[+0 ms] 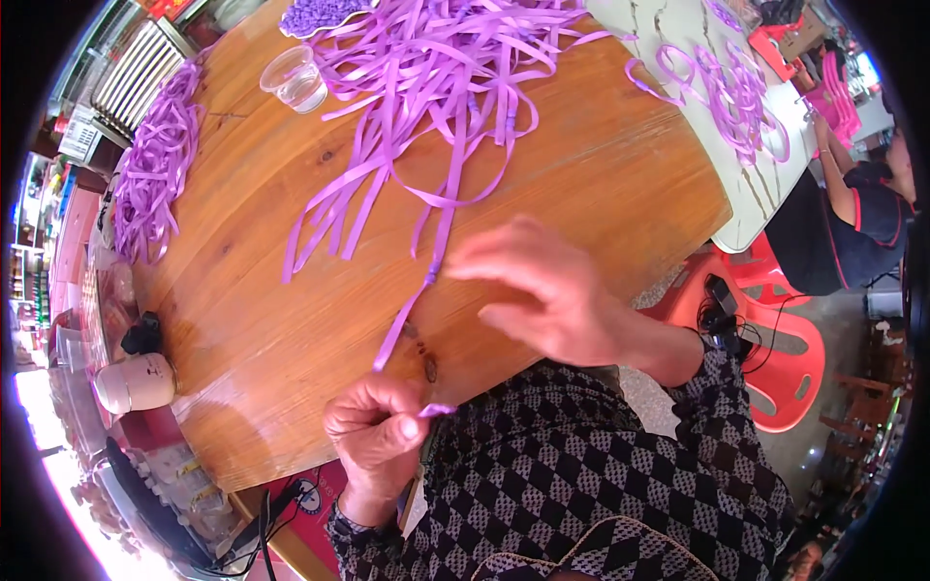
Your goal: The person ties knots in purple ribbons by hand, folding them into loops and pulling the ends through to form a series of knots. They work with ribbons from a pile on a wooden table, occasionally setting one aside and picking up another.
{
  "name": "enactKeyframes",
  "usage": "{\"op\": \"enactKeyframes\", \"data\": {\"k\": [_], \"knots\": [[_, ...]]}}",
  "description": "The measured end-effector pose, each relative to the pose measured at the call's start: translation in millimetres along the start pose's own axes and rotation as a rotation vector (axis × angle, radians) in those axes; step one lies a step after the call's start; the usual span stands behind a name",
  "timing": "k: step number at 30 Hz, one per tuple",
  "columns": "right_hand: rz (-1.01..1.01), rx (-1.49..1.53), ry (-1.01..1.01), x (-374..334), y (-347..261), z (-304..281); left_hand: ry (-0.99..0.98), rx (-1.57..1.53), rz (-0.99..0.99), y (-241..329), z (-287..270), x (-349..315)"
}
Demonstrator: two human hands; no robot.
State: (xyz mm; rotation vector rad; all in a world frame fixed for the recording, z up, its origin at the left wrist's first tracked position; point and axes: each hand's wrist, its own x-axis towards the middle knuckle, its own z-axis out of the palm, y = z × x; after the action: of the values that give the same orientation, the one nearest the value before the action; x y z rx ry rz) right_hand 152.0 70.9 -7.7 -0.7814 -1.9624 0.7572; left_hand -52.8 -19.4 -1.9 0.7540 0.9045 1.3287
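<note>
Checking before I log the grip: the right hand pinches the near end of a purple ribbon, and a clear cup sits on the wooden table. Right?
Not quite: in the head view, the left hand, not the right hand, pinches the near end of the purple ribbon. The clear cup does sit on the wooden table.

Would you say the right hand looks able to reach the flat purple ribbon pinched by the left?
Probably yes: the right hand is open beside the purple ribbon, with nothing visible between them.
</note>
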Motion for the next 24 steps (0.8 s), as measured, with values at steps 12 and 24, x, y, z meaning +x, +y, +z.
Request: {"op": "enactKeyframes", "data": {"k": [12, 24], "knots": [[-0.309, -0.481, -0.315, 22, 26, 12, 0.149, -0.23, 0.058, 45, -48, 0], [-0.345, -0.557, -0.366, 23, 31, -6, 0.504, -0.309, 0.23, 110, -135, -6]]}}
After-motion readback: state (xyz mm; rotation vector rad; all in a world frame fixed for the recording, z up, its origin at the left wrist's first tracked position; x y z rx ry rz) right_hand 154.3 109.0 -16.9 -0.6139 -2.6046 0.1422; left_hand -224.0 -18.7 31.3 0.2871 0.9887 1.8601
